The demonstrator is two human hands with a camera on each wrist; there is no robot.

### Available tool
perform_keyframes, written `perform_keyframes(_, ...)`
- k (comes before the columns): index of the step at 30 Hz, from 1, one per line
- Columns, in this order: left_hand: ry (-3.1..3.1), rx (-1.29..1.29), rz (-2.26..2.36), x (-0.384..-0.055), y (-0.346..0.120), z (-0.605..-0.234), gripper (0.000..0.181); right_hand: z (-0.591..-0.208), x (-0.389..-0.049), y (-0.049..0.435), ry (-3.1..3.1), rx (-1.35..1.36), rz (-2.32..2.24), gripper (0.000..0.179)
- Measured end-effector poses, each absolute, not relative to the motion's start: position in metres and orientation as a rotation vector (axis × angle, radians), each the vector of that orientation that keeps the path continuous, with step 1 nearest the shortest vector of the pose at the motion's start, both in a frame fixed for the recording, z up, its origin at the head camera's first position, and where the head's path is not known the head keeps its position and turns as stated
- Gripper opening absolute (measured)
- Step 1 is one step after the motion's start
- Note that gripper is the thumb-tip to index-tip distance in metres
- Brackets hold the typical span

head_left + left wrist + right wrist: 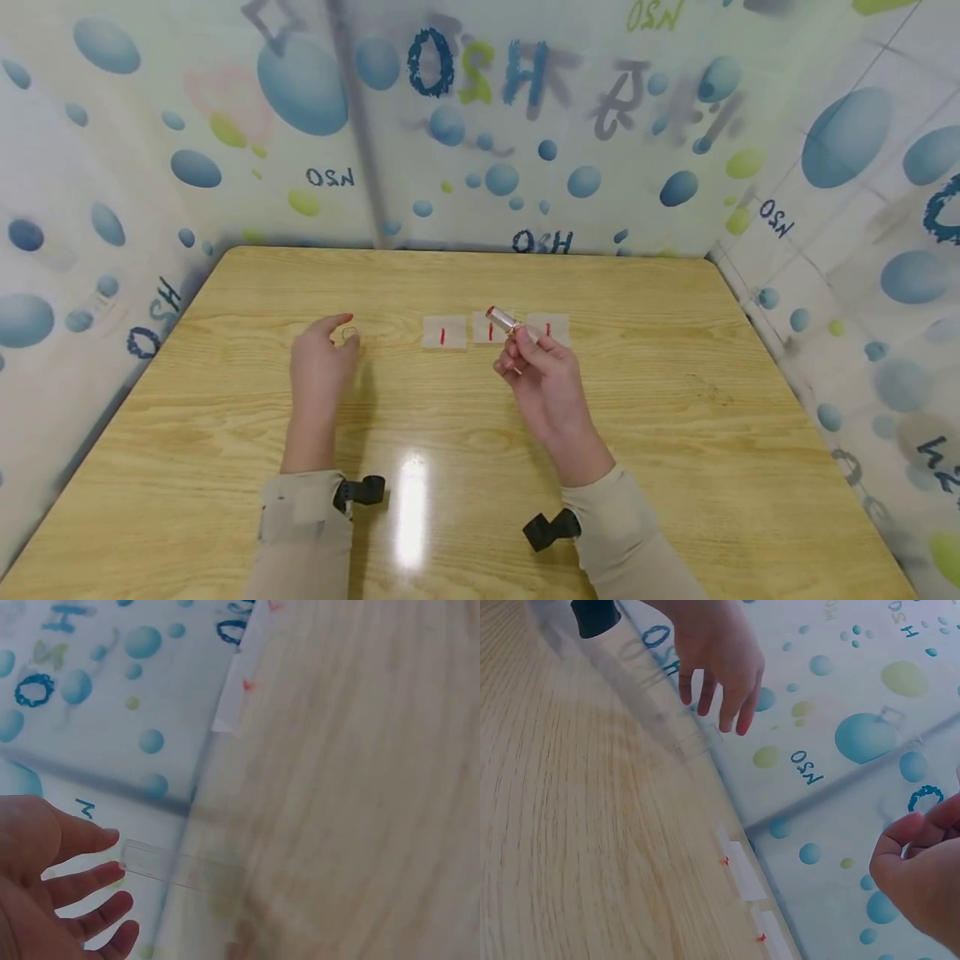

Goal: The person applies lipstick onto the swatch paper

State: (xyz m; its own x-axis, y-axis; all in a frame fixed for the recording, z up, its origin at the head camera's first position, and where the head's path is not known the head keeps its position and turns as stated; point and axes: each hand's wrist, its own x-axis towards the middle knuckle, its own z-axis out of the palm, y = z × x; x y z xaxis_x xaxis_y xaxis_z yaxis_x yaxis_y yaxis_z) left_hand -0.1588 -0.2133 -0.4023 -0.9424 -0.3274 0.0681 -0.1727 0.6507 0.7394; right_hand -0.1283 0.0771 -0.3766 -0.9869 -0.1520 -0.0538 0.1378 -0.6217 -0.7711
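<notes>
In the head view my right hand (551, 383) pinches a lipstick (504, 321) between thumb and fingers, its silver tube slanting up to a dark red tip. My left hand (322, 358) reaches over the left part of the table, thumb and fingers spread apart. Just by its fingertips stands a small clear cap (349, 333), see-through and box-like. The left wrist view has the clear cap (180, 866) right beside the index fingertip; whether they touch I cannot tell. In the right wrist view the curled right hand (922, 877) shows, but the lipstick does not.
Three pale paper squares lie in a row at the table's middle: the left square (444, 333), the middle square (482, 327) partly behind the lipstick, and the right square (558, 325). Each bears a red stroke. A patterned wall (480, 183) borders the wooden table (660, 467).
</notes>
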Motion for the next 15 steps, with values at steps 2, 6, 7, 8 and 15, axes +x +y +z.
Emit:
perform_keyframes(2, -2.718, 0.440, -1.150, -0.160, -0.215, -0.406, 0.044, -0.378, -0.128, 0.077, 1.276, -0.022, -2.689, 0.030)
perform_keyframes(6, -2.763, 0.473, -1.141, -0.160, -0.216, -0.409, 0.043, -0.380, -0.129, 0.076, 1.275, -0.023, -2.683, 0.031)
perform_keyframes(7, -2.769, 0.475, -1.134, -0.160, -0.215, -0.409, 0.042, -0.380, -0.128, 0.076, 1.277, -0.023, -2.680, 0.031)
perform_keyframes(8, -2.767, 0.474, -1.134, -0.160, -0.215, -0.409, 0.042, -0.380, -0.129, 0.076, 1.279, -0.025, -2.677, 0.032)
perform_keyframes(15, -2.698, 0.468, -1.163, -0.160, -0.214, -0.415, 0.037, -0.383, -0.128, 0.075, 1.290, -0.031, -2.658, 0.033)
